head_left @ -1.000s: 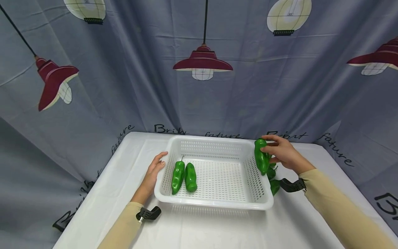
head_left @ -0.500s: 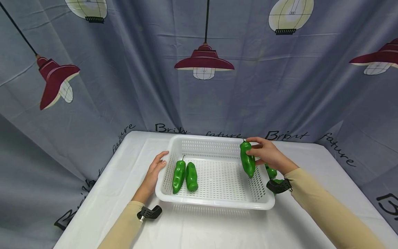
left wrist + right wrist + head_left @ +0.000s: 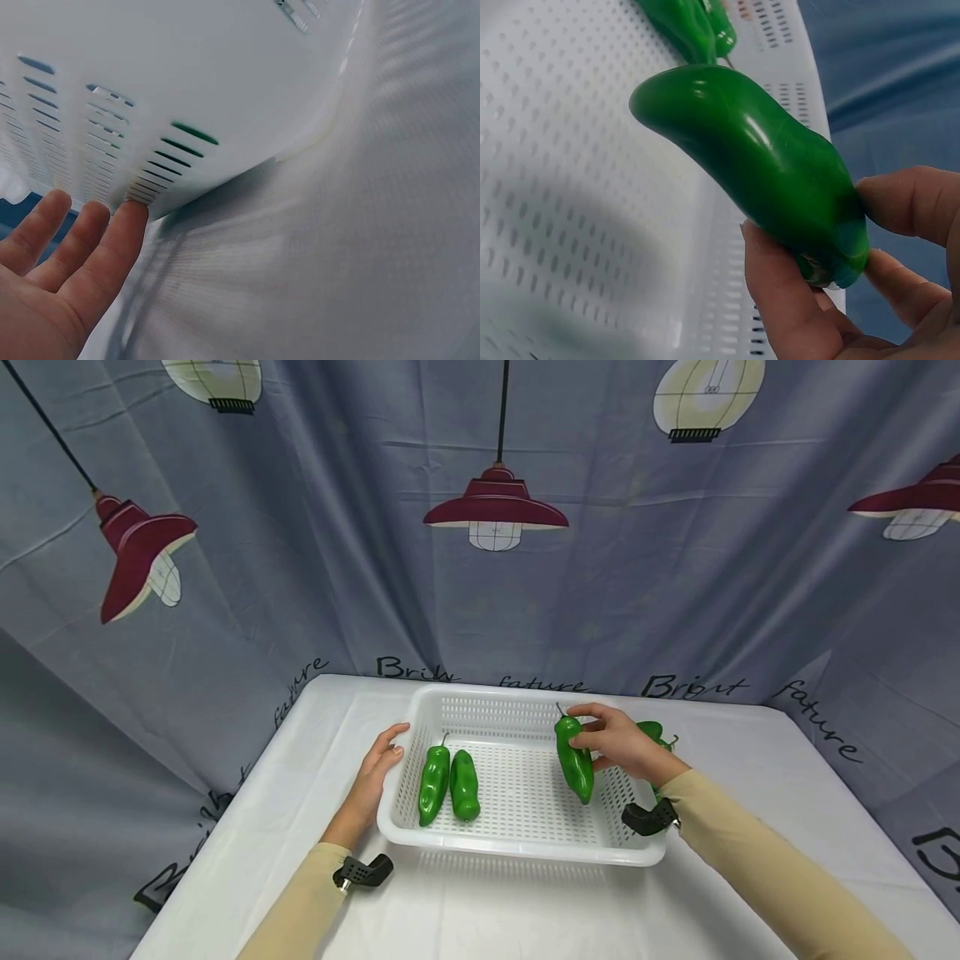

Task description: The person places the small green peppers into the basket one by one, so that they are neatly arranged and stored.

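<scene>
A green pepper (image 3: 573,762) is pinched between the thumb and fingers of my right hand (image 3: 618,743), held over the right part of a white perforated basket (image 3: 517,847). In the right wrist view the glossy pepper (image 3: 750,150) tilts with its stem end in the fingers. Two more green peppers, one with a stem (image 3: 433,785) and one beside it (image 3: 465,785), lie side by side at the basket's left. My left hand (image 3: 367,781) rests against the basket's left side; in the left wrist view straight fingers (image 3: 109,262) touch its slotted wall (image 3: 202,82).
Several green peppers (image 3: 651,729) lie on the white table (image 3: 525,910) just right of the basket, partly hidden by the right hand and basket rim. A grey-blue curtain (image 3: 337,568) with printed lamps hangs behind the table.
My right hand has carried the pepper leftward from beyond the basket's right rim to over its inside, and slightly lower. The left hand has stayed at the basket's side.
</scene>
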A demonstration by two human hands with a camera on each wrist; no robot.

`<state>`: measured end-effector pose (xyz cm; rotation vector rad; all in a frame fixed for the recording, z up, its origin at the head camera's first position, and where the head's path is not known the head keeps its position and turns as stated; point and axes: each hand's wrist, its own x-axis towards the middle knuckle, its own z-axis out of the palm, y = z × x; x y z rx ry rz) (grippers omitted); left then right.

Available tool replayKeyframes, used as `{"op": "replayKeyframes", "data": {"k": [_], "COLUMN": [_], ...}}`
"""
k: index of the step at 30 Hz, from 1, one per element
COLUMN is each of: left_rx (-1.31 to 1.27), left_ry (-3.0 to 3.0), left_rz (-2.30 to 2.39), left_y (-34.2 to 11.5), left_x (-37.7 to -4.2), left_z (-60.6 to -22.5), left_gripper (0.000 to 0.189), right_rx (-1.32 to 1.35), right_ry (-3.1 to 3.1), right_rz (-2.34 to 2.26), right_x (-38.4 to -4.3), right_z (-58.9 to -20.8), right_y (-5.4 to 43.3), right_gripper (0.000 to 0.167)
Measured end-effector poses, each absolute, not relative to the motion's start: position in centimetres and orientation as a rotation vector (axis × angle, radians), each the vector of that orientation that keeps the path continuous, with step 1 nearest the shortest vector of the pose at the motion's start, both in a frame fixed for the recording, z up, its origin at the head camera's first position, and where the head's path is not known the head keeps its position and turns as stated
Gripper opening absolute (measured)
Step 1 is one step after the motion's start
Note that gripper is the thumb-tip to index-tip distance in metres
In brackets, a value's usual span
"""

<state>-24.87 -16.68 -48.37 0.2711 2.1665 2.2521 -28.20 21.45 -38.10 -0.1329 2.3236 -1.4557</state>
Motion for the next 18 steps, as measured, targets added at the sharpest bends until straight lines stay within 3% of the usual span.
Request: {"op": "replayKeyframes", "data": {"k": [18], "left_rx": [0.279], "left_ry": [2.173], "left_rz": [2.272], "left_y": [-16.6], "left_x": [-24.8], "left_z": [-48.3], "left_gripper": [0.047], "right_rx": [-0.115], "right_ry": [2.315], "right_rz": [-1.410], "right_x": [-28.7], "right_z": [-39.7], "right_y": [17.8], "right_gripper": [0.061]}}
